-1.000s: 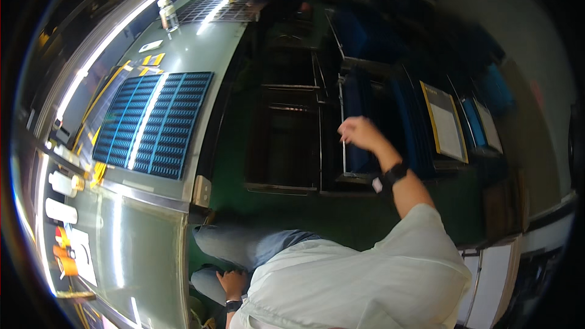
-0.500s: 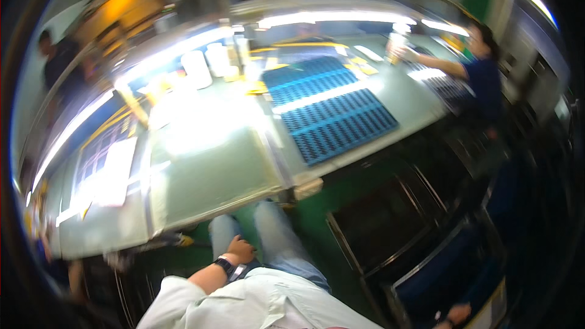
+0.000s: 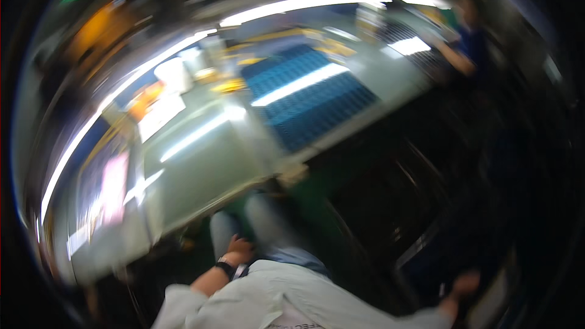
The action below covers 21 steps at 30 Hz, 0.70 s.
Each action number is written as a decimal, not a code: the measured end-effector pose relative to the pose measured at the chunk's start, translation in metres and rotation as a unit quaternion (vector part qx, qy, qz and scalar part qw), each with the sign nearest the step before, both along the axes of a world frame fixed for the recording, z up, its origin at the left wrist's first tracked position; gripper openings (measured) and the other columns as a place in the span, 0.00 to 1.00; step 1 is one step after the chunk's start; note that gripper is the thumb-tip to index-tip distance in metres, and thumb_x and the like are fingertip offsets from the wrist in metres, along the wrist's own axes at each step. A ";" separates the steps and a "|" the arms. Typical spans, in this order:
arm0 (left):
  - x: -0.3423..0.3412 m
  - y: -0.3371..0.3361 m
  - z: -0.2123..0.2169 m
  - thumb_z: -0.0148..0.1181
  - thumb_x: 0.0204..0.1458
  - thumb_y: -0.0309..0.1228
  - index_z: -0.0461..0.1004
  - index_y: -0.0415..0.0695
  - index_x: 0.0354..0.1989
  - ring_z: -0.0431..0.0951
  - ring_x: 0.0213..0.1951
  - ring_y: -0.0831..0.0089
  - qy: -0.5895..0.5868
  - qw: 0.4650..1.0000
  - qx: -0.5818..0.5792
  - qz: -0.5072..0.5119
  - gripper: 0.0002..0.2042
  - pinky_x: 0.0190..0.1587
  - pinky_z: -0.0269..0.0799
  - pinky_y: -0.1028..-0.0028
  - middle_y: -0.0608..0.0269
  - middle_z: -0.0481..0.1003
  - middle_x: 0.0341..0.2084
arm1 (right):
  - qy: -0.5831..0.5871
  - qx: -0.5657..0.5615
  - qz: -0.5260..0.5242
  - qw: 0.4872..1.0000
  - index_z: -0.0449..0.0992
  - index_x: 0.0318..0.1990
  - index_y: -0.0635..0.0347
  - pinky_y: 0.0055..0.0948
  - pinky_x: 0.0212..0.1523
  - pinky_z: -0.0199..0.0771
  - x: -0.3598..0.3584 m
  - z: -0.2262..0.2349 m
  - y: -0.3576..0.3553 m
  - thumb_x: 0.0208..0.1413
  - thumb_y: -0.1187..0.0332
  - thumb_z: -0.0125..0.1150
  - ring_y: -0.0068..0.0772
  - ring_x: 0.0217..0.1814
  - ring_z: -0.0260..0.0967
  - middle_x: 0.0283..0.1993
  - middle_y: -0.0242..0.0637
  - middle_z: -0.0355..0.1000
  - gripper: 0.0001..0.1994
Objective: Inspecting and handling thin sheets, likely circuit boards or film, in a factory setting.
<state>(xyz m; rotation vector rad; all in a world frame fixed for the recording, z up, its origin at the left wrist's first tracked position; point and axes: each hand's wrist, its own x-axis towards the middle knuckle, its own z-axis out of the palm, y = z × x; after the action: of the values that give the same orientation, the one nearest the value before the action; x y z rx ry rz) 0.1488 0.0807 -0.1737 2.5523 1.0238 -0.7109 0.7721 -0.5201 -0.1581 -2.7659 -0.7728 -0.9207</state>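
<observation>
In the head view, the blue panel (image 3: 323, 113) was set flat on the counter (image 3: 390, 82) at 12 o'clock, apart from both hands, so the handling seemed between steps; no finished result showed, and what was left could not be judged. At 7 o'clock the left hand (image 3: 239, 248) rested by the jeans (image 3: 268, 222), fingers loosely bent and seemingly empty. At 4 o'clock the right hand (image 3: 467, 282) was too blurred to tell whether it was spread or pinching anything.
</observation>
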 end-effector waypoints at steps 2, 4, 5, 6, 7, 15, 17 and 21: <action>-0.026 -0.003 0.008 0.48 0.51 0.46 0.78 0.57 0.41 0.69 0.54 0.65 -0.027 0.999 0.024 0.033 0.15 0.63 0.45 0.51 0.64 0.76 0.42 | -0.021 -0.101 -0.179 0.978 0.73 0.43 0.65 0.41 0.50 0.69 -0.008 0.014 0.079 0.55 0.71 0.49 0.45 0.48 0.69 0.46 0.48 0.72 0.12; -0.012 0.003 0.021 0.50 0.49 0.45 0.79 0.58 0.40 0.67 0.56 0.67 -0.014 0.998 0.019 0.064 0.15 0.64 0.42 0.51 0.66 0.76 0.46 | -0.050 -0.015 -0.281 0.958 0.73 0.37 0.62 0.38 0.46 0.70 -0.012 0.046 0.106 0.55 0.70 0.48 0.45 0.45 0.68 0.37 0.44 0.70 0.08; -0.012 0.003 0.018 0.50 0.49 0.44 0.79 0.58 0.41 0.66 0.58 0.68 0.019 0.998 0.003 0.068 0.15 0.65 0.41 0.51 0.68 0.75 0.47 | 0.060 -0.094 -0.309 0.945 0.73 0.39 0.61 0.37 0.48 0.70 -0.017 0.054 0.104 0.55 0.72 0.48 0.46 0.47 0.67 0.38 0.45 0.69 0.08; -0.007 0.005 0.015 0.50 0.49 0.44 0.79 0.58 0.41 0.65 0.58 0.68 0.004 0.998 0.007 0.056 0.15 0.65 0.40 0.51 0.69 0.75 0.47 | 0.131 -0.045 -0.335 0.932 0.73 0.43 0.60 0.38 0.48 0.71 -0.014 0.050 0.085 0.54 0.73 0.50 0.49 0.48 0.68 0.44 0.47 0.70 0.10; -0.003 0.007 0.016 0.50 0.49 0.44 0.79 0.59 0.41 0.65 0.58 0.68 0.005 0.999 0.001 0.049 0.15 0.65 0.40 0.50 0.70 0.75 0.47 | 0.191 0.084 -0.361 0.909 0.72 0.45 0.63 0.41 0.48 0.72 -0.017 0.053 0.087 0.53 0.73 0.53 0.52 0.49 0.70 0.48 0.49 0.70 0.12; -0.011 0.002 0.017 0.51 0.50 0.44 0.79 0.57 0.42 0.65 0.58 0.67 0.009 0.999 0.018 0.049 0.15 0.65 0.38 0.50 0.71 0.76 0.47 | 0.248 0.112 -0.411 0.870 0.76 0.39 0.64 0.45 0.47 0.72 -0.026 0.078 0.082 0.51 0.65 0.59 0.54 0.46 0.72 0.42 0.52 0.74 0.12; -0.016 -0.002 0.016 0.52 0.49 0.44 0.79 0.57 0.42 0.66 0.58 0.66 0.001 0.999 0.035 0.039 0.15 0.65 0.39 0.50 0.70 0.76 0.45 | 0.234 0.101 -0.415 0.873 0.77 0.37 0.64 0.44 0.47 0.72 -0.018 0.097 0.081 0.49 0.64 0.61 0.54 0.46 0.72 0.42 0.53 0.74 0.13; -0.011 -0.006 0.018 0.53 0.49 0.43 0.80 0.55 0.39 0.67 0.56 0.64 -0.073 0.996 0.029 0.038 0.14 0.64 0.42 0.51 0.68 0.78 0.42 | 0.174 0.083 -0.353 0.916 0.75 0.39 0.67 0.44 0.50 0.70 0.008 0.129 0.019 0.46 0.65 0.60 0.56 0.49 0.69 0.43 0.56 0.72 0.15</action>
<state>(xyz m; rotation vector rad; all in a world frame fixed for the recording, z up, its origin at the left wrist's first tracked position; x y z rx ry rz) 0.1376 0.0742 -0.1558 2.5545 1.1008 -0.4725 0.7798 -0.5012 -0.0288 -2.9352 0.3760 -0.4921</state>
